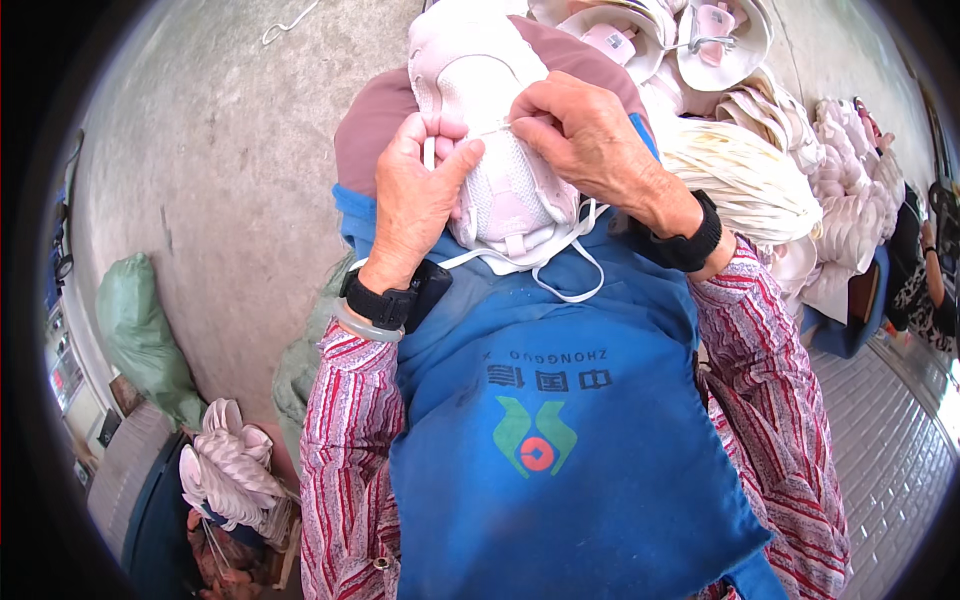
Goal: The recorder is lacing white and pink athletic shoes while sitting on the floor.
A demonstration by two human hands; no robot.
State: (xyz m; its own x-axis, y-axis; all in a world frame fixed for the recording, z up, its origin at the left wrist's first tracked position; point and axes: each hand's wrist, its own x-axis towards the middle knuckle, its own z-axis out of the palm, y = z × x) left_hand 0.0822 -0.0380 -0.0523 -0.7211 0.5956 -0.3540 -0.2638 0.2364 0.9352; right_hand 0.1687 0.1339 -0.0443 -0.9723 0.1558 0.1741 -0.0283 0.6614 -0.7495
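A pale pink and white shoe upper [508,195] lies across my lap, its toe end pointing away from me. My left hand [425,190] is closed at its left eyelet edge, with thumb and forefinger pinched together and a bit of white lace showing by the fingers. From the other side my right hand [590,145] pinches the same white shoelace, which crosses the upper between my fingertips. A loose length of shoelace [572,298] loops over the blue apron [560,380] below the upper. The fingertips partly hide the eyelets.
At the right lie a thick bundle of cream laces [745,180] and stacked shoe uppers [850,195]. More uppers [722,50] sit at the far right. A green sack [145,330] stands at the left, above another pile of uppers [232,465]. A person's arm [932,262] shows at the right edge.
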